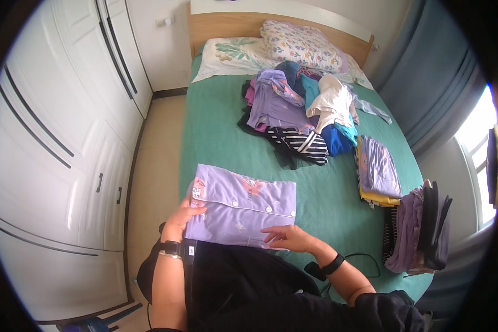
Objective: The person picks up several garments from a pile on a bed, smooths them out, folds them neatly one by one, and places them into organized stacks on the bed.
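Observation:
A folded lavender pajama top [238, 207] with white buttons and pink printed patches lies at the near edge of the bed, right above my lap. My left hand [183, 218] grips its left side, thumb on top and the other fingers hidden beneath. Near the lower right edge of the pajama top, my right hand [290, 238] rests with fingers apart on the cloth, holding nothing. Both wrists wear dark bands.
A loose heap of clothes [276, 105] sits mid-bed. On the right are a folded stack [379, 169] and a second stack of purple and black clothes [412, 229]. Pillows [304, 44] lie by the headboard. White wardrobes [66, 138] line the left; curtains [426, 72] hang right.

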{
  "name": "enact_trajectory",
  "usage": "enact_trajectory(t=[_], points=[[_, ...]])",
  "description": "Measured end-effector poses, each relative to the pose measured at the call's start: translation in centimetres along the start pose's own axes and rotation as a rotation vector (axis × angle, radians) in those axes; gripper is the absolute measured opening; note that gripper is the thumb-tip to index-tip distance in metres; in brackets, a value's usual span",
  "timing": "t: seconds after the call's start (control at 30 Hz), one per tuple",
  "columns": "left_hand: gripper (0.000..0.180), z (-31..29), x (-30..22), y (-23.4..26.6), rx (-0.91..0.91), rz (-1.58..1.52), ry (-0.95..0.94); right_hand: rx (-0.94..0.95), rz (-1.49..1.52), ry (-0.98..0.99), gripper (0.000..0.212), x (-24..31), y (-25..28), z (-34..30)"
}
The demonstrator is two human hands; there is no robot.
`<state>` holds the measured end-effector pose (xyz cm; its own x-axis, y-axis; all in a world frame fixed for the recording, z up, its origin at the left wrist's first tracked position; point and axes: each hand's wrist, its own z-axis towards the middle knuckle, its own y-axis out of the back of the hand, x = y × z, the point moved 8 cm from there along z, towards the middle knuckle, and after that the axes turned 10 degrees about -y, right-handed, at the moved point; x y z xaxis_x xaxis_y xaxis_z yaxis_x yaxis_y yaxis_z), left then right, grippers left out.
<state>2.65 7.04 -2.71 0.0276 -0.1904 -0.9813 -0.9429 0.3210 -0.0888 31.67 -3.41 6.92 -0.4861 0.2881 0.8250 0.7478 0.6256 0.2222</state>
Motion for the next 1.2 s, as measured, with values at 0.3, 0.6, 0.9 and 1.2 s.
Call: enact_trajectory(t=[0.3,0.6,0.9,1.2], points=[[0.045,0.7,-11.6,-6.7,-0.384,0.787,-0.581,-0.702,-0.205,0.214,0.028,2.6,7.9,1.8],[0.057,8.2,-3.9,-10.8,0.111,1.478,-0.414,-0.762,-0.899,0.188,0.065,-0.6,7.1,10.6],[0.059,6.7,-3.6,-11.5,0.101,1.404,-0.303,-0.667,-0.812,0.274,0.057,-3.8,8.6,10.3],[0.071,-1.1,-2.3,-8.8,0.212,1.339,-0.148,-0.72,0.21,-0.33,0.035,-11.6,12.0,3.4]])
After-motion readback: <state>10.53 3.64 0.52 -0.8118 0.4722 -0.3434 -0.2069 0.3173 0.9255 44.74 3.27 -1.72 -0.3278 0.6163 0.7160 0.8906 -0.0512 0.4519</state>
